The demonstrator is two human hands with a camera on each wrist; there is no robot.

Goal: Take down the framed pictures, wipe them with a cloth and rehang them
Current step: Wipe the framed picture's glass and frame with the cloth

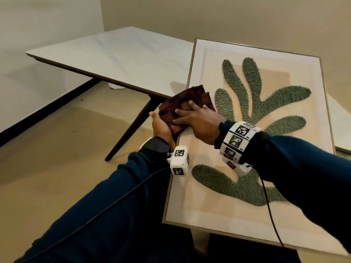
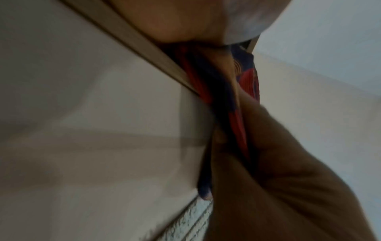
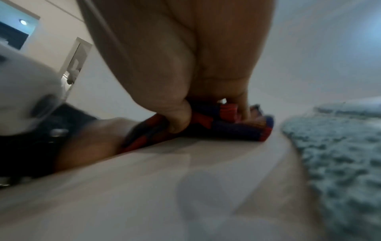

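Note:
A large framed picture (image 1: 201, 188) with a green leaf shape (image 1: 266, 103) lies flat, face up, in front of me. A folded red and purple cloth (image 1: 176, 105) sits on its left border and hangs over the frame's left edge. My right hand (image 1: 191, 118) lies on top of the cloth with fingers spread, pressing it onto the glass (image 3: 144, 187). In the right wrist view the thumb digs into the cloth (image 3: 230, 128). My left hand (image 1: 161, 128) is at the frame's edge (image 2: 134, 39), below the right, gripping the overhanging cloth (image 2: 243, 91).
A white table (image 1: 106, 54) with dark legs stands to the left and behind, and the picture's top corner lies over it. Beige floor shows on the left. Plain walls close the corner behind. Cables run from both wrist units.

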